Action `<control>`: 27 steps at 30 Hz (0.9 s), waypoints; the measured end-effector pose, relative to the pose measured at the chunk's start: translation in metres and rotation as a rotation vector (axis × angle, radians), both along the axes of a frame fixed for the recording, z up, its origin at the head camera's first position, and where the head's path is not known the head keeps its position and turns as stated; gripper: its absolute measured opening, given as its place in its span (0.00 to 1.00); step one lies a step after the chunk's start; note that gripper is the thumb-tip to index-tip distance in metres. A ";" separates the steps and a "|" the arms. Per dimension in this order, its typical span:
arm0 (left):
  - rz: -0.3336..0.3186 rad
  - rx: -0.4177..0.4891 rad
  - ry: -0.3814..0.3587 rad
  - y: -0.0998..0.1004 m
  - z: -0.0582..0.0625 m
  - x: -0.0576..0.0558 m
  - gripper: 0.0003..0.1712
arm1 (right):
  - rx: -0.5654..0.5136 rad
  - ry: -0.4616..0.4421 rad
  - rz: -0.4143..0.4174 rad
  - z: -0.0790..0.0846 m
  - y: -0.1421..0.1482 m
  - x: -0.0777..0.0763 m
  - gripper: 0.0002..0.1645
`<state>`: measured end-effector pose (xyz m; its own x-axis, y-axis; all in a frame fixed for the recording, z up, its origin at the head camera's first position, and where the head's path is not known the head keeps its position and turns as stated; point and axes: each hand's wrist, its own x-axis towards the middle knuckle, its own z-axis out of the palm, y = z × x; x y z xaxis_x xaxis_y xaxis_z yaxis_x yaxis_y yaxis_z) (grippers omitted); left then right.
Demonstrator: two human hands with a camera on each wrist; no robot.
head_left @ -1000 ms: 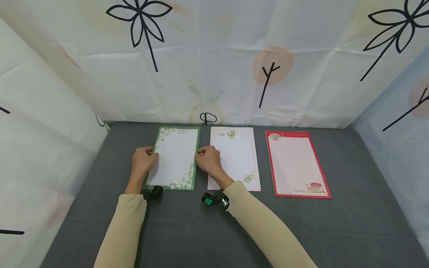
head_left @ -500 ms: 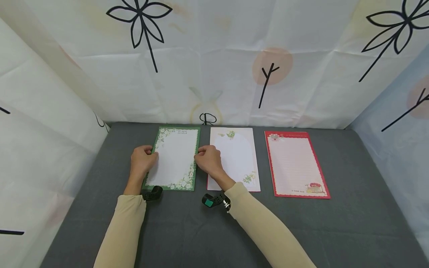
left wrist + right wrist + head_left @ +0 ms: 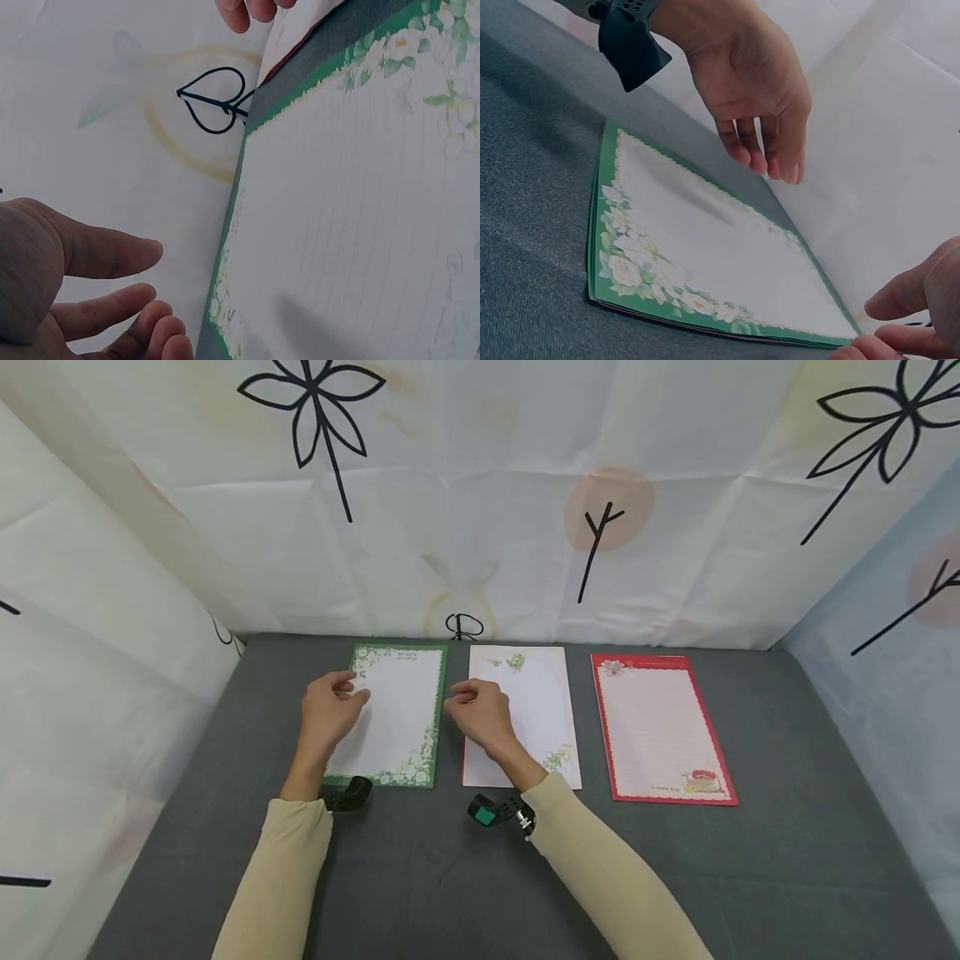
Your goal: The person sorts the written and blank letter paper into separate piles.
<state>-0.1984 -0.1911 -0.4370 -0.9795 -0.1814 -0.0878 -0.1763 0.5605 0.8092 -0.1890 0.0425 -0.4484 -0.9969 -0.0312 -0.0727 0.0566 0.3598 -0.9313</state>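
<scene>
A green-bordered letter pad [image 3: 397,718] with a white flower print lies flat on the table. Over its left edge hovers my left hand [image 3: 328,714], fingers loosely bent and thumb apart, with nothing in it; its shadow falls on the page. The right wrist view shows this left hand [image 3: 754,97] raised off the paper. My right hand [image 3: 482,714] is above the left side of a white pad [image 3: 540,710] with green sprigs, just right of the green pad. In the right wrist view, a gap shows between its thumb [image 3: 904,292] and fingers, which hold nothing.
To the right lies a red-bordered pad [image 3: 663,727] with ruled lines. Grey cloth [image 3: 420,877] covers the table. White printed curtains [image 3: 487,527] stand behind and at both sides.
Both hands have let go of the green pad's side edges and lifted. The left hand has shifted slightly right over the page, the right hand slightly right. The pads have stayed put.
</scene>
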 end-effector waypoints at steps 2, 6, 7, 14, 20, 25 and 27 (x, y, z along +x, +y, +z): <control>-0.017 0.019 0.007 0.005 0.002 0.001 0.27 | -0.019 0.003 0.003 0.001 0.004 0.001 0.18; -0.046 0.046 0.020 0.014 0.002 0.003 0.26 | -0.039 0.015 0.001 0.003 0.013 0.002 0.18; -0.055 0.052 0.024 0.016 0.002 0.003 0.25 | -0.040 0.019 -0.002 0.004 0.015 0.003 0.18; -0.126 0.113 0.056 0.034 0.000 0.005 0.24 | -0.053 0.035 -0.024 0.008 0.028 0.003 0.17; -0.192 0.171 0.066 0.049 0.000 0.007 0.24 | -0.032 0.060 -0.026 0.012 0.039 0.005 0.16; -0.235 0.201 0.073 0.062 -0.001 0.009 0.24 | -0.019 0.095 -0.014 0.013 0.050 0.007 0.17; -0.251 0.206 0.077 0.067 -0.001 0.009 0.24 | -0.011 0.107 -0.012 0.012 0.055 0.007 0.18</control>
<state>-0.1890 -0.1244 -0.4385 -0.9966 0.0800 -0.0212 0.0128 0.4018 0.9157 -0.1822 0.0977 -0.4360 -0.9992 -0.0198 0.0348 -0.0395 0.3499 -0.9359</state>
